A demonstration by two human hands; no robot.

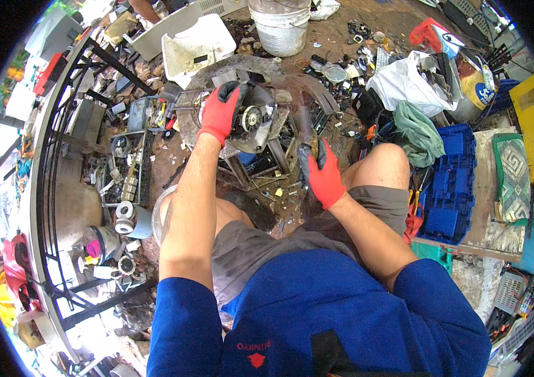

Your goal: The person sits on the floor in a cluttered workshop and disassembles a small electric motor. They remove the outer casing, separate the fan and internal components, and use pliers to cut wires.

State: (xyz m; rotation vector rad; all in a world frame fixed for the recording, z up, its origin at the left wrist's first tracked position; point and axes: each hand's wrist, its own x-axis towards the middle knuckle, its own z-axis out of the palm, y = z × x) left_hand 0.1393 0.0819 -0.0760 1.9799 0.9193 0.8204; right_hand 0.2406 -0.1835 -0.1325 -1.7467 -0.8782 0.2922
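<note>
My left hand (pixel 222 113), in a red glove with dark fingers, grips the rim of a grey metal part (pixel 261 135). A round, pale hub (pixel 251 118) shows in its middle. The part rests on a low metal-framed work stand (pixel 277 155) between my knees. To the right of the stand, my right hand (pixel 321 171), gloved the same way, is closed round the handle of a long tool (pixel 305 129). The tool points away from me and its far end is smeared, so its head cannot be made out.
A white bucket (pixel 279 31) and a white plastic casing (pixel 198 47) stand beyond the work stand. Black metal framing (pixel 44 163) runs along the left, near crates of scrap (pixel 130 163). At right lie a white sack (pixel 408 85) and blue plastic cases (pixel 449 182). Small scrap litters the ground.
</note>
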